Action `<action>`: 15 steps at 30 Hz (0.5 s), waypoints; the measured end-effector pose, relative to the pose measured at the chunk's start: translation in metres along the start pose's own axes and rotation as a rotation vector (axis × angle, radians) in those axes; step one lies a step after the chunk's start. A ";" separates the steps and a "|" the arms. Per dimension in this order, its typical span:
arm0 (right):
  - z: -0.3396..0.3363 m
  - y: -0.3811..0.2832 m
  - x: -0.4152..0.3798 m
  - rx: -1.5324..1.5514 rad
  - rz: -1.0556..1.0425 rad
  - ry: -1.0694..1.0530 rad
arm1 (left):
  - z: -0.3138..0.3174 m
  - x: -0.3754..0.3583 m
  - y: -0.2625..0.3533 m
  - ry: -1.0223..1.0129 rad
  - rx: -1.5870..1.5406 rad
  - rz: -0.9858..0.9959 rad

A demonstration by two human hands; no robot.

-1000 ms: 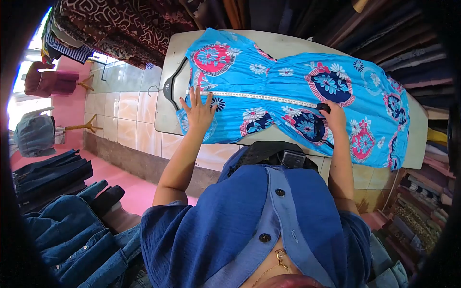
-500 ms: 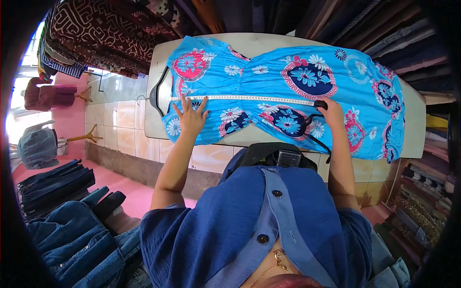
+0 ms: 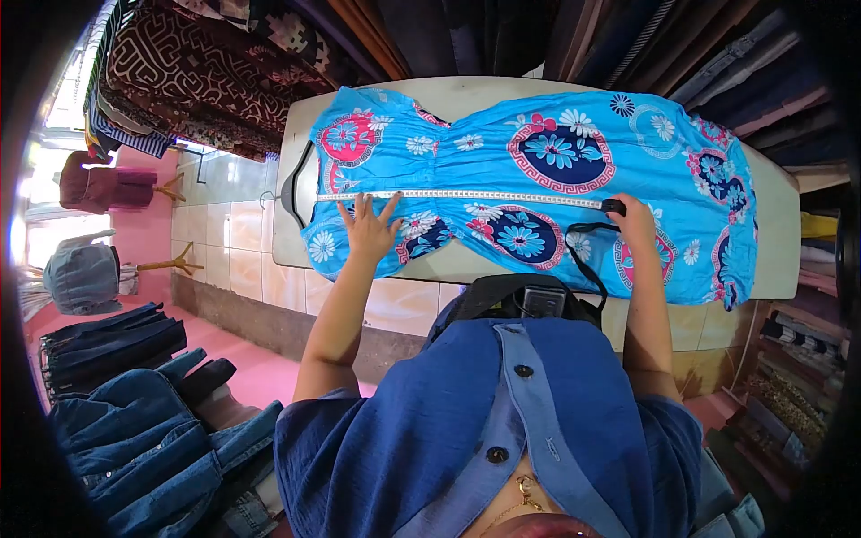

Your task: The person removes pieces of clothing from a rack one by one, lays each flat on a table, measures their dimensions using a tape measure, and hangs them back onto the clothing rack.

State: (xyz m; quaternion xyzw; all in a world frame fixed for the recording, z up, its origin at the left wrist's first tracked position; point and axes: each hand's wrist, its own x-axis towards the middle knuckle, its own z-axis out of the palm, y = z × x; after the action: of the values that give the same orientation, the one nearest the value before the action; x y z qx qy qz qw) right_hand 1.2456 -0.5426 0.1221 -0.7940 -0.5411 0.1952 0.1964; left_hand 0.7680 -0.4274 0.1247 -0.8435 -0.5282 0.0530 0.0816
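A bright blue floral dress (image 3: 659, 166) lies spread lengthwise across the pale table (image 3: 776, 233), a dark hanger (image 3: 291, 193) at its neck end on the left. Along its middle runs a tape measure's white tape (image 3: 502, 196), stretched fairly straight from the neckline to the skirt. My left hand (image 3: 369, 235) is flat on the bodice with fingers spread, its fingertips on the tape. Over the skirt, my right hand (image 3: 635, 224) grips the black end of the tape measure (image 3: 613, 206). A black strap (image 3: 585, 269) hangs from near that hand towards my waist.
Dark patterned clothes (image 3: 193, 76) hang at the upper left. Rows of garments line the upper right and right side. Denim jackets (image 3: 148, 430) are at the lower left, with headwear on wooden stands (image 3: 184, 260) above them. A black waist bag (image 3: 502, 296) sits at my front.
My right hand has moved rightward along the skirt, with more tape stretched out. My left hand has slid a little to the right along the tape, still spread flat. The camera view has shifted slightly.
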 end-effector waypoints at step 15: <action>-0.031 0.060 0.002 0.001 0.035 -0.007 | 0.003 0.016 0.041 -0.033 0.110 -0.072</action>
State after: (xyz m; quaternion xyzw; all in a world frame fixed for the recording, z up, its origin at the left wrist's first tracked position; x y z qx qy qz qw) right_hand 1.3095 -0.5637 0.1169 -0.8025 -0.5279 0.2015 0.1914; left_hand 0.8108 -0.4302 0.1142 -0.8171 -0.5560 0.0927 0.1209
